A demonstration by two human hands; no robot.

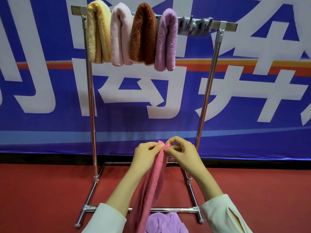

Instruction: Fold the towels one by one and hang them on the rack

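Four folded towels are hanging side by side over the top bar of the rack [225,26] in the upper part of the frame: a yellow towel [97,32] at the left, then a pale pink towel [120,36], a brown towel [143,34] and a lilac towel [167,39], each touching its neighbour. To their right, grey hooks [195,26] are sitting on the bar.

Low in the centre of the frame, both hands are meeting at the top edge of a pink towel [154,182]. The left hand [146,153] is pinching that edge between thumb and fingers, and the right hand [183,153] is gripping it from the other side with curled fingertips, so the cloth is hanging straight down between the forearms in a narrow, doubled strip, though how many layers it is making is hard to tell. Its lower end is running out of the bottom of the frame.

Just beside it, at the bottom centre, a purple towel [166,222] is lying bunched on the red floor [42,190] in front of the rack's base bar.
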